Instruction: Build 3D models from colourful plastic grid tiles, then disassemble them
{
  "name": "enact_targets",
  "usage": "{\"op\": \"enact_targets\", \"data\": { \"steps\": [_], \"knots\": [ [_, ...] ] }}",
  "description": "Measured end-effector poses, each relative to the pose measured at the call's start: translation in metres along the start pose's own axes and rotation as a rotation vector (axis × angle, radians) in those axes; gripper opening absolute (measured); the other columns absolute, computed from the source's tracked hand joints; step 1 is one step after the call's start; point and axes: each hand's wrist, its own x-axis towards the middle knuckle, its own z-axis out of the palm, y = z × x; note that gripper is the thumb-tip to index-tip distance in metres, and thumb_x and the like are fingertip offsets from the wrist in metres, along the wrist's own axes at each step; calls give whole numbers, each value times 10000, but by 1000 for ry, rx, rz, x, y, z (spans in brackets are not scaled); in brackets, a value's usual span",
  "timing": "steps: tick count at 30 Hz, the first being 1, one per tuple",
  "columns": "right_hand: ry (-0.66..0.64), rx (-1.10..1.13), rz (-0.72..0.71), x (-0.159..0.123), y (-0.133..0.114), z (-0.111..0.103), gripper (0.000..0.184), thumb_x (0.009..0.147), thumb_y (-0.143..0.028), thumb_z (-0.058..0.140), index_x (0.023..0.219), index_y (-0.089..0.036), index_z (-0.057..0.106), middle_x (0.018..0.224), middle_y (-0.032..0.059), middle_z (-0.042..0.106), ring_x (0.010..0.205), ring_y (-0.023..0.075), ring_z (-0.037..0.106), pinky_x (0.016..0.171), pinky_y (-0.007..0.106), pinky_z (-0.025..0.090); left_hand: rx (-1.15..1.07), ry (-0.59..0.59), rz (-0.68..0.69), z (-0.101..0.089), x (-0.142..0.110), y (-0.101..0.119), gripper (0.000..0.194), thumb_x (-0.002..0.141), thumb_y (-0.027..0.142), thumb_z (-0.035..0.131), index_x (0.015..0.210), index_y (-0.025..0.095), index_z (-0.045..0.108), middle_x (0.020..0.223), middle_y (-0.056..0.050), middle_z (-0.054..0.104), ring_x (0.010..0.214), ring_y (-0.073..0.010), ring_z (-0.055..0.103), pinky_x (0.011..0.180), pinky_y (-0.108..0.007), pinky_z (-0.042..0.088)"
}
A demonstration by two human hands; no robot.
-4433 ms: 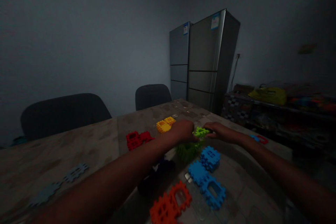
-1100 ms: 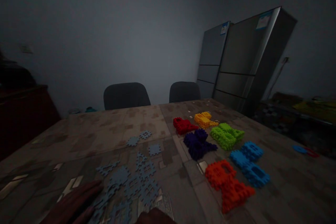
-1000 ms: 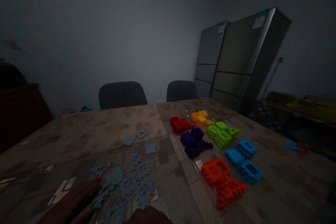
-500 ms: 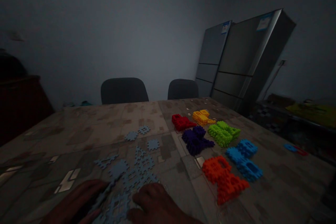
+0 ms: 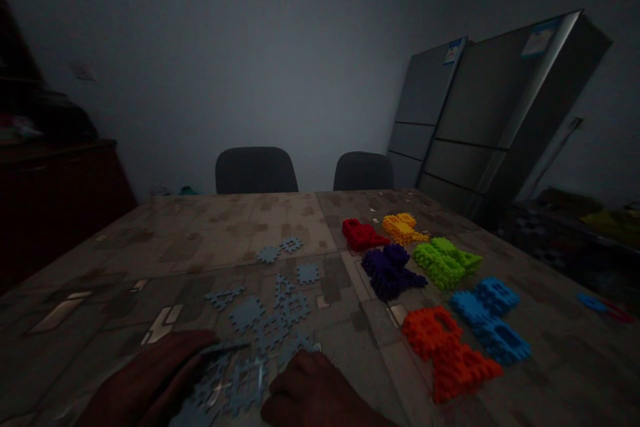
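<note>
In the head view, the left hand (image 5: 150, 373) grips a grey piece (image 5: 227, 349), the right hand (image 5: 310, 390) curls, its hold unclear, beside loose pieces (image 5: 247, 313) on the worktop (image 5: 195, 233), left of coloured stacks (image 5: 443, 263).

Before you, the table (image 5: 195, 220) wears a patchwork print of tan, brown and grey blocks, with pale, glossy patches. The flat toothed pieces (image 5: 247, 313) you see are grey-blue, and the slate piece (image 5: 227, 349) at your left hand (image 5: 155, 373) looks darker. Your toothed stacks each keep one colour: the red stack (image 5: 361, 235), the yellow stack (image 5: 401, 227), the deep purple stack (image 5: 389, 272), the lime green stack (image 5: 443, 261), the bright blue stack (image 5: 477, 310) and the orange stack (image 5: 440, 343). Ahead of you, the chairs (image 5: 257, 170) are dark grey, the wall (image 5: 250, 47) is dim blue-grey, the fridges (image 5: 493, 87) are silvery grey with blue-and-white labels (image 5: 539, 40), and the cabinet (image 5: 60, 187) is dark reddish brown.
</note>
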Motion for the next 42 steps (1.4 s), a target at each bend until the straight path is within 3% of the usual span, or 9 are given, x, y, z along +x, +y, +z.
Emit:
{"op": "enact_targets", "data": {
  "steps": [5, 12, 15, 20, 26, 30, 33, 38, 42],
  "knots": [
    [-56, 34, 61, -1, -3, -12, 255, 881, -427, 702, 984, -198, 660, 999, 5, 725, 908, 202, 601, 708, 298, 475, 51, 76, 119, -10, 7, 7, 389, 989, 595, 438, 1164, 346, 681, 1085, 32, 761, 940, -185, 747, 870, -234, 600],
    [-71, 227, 144, -9, 0, -26, 168, 881, -280, 661, 1024, -191, 654, 1138, 47, 685, 1035, 218, 577, 874, 319, 457, 63, -38, 292, -22, 22, 31, 285, 941, 496, 602, 1169, 338, 668, 1068, 45, 765, 899, -151, 751, 816, -193, 606],
    [-59, 317, 244, -11, -1, -36, 164, 890, -207, 594, 1040, -195, 658, 1119, 53, 685, 1044, 214, 569, 917, 328, 443, 42, -62, 286, -25, 25, 38, 271, 943, 491, 602, 1146, 327, 675, 1042, 42, 769, 882, -147, 751, 793, -180, 606],
    [-26, 343, 468, -16, -5, -45, 373, 841, -176, 626, 1214, -186, 629, 1381, 97, 569, 1217, 277, 490, 1045, 413, 394, -19, -76, 267, -27, 27, 44, 225, 984, 359, 514, 1137, 336, 677, 1025, 38, 773, 855, -145, 751, 790, -175, 602],
    [13, 414, 348, -17, -5, -44, 323, 868, -116, 571, 1171, -199, 646, 1280, 65, 629, 1162, 221, 531, 1007, 332, 425, -61, -120, 189, -26, 19, 29, 285, 952, 295, 503, 1146, 354, 703, 1101, 11, 762, 942, -182, 744, 836, -239, 607],
    [84, 403, 475, -19, 0, -49, 260, 886, -65, 529, 1069, -189, 665, 1094, 57, 682, 1032, 206, 586, 922, 317, 460, 25, -21, -24, -25, 13, 10, 291, 957, 373, 486, 1116, 308, 721, 1137, -20, 750, 1013, -229, 724, 912, -341, 593],
    [110, 370, 556, -21, 2, -50, 264, 898, -63, 525, 1078, -193, 668, 1058, 64, 679, 1010, 225, 598, 919, 360, 464, 22, -17, -105, -29, 17, 10, 278, 956, 374, 493, 1085, 277, 721, 1109, -37, 754, 1008, -238, 721, 913, -368, 591],
    [65, 393, 530, -22, -3, -47, 284, 892, -57, 532, 1089, -203, 675, 1104, 70, 674, 1032, 238, 605, 920, 379, 484, -54, -100, -1, -33, 25, 30, 266, 969, 273, 472, 1055, 238, 721, 1055, -60, 758, 964, -213, 721, 863, -336, 593],
    [104, 432, 441, -23, -5, -42, 348, 878, -47, 513, 1150, -213, 654, 1155, 72, 677, 1059, 219, 617, 946, 355, 488, -96, -155, 32, -32, 24, 39, 270, 954, 196, 469, 1086, 228, 703, 1068, -70, 741, 973, -211, 698, 857, -340, 577]
  ]
}}
